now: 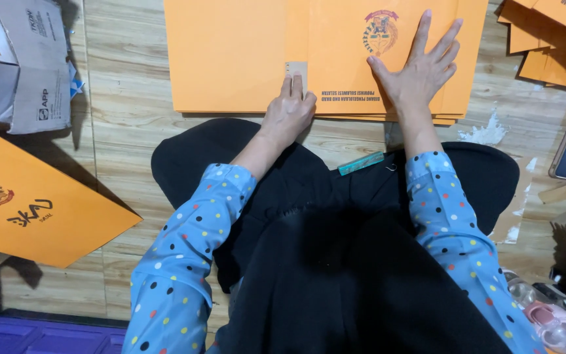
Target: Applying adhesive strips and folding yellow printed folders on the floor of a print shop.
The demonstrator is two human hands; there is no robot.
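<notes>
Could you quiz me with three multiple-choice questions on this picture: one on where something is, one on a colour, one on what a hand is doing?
1. Where does the teal strip lie?
A. on the person's lap
B. on the cardboard box
C. on the orange stack

2. What colour are the big folders?
A. green
B. orange
C. white

3. How is the right hand?
A. clenched in a fist
B. flat, fingers spread
C. raised off the folders

Answers:
1 A, it rests on the black cloth between the sleeves.
2 B, all sheets are orange.
3 B, the palm presses the folder while the left hand pushes a small tan card.

Pale wood-look plank floor (119,78), white paint smears (489,134).
</notes>
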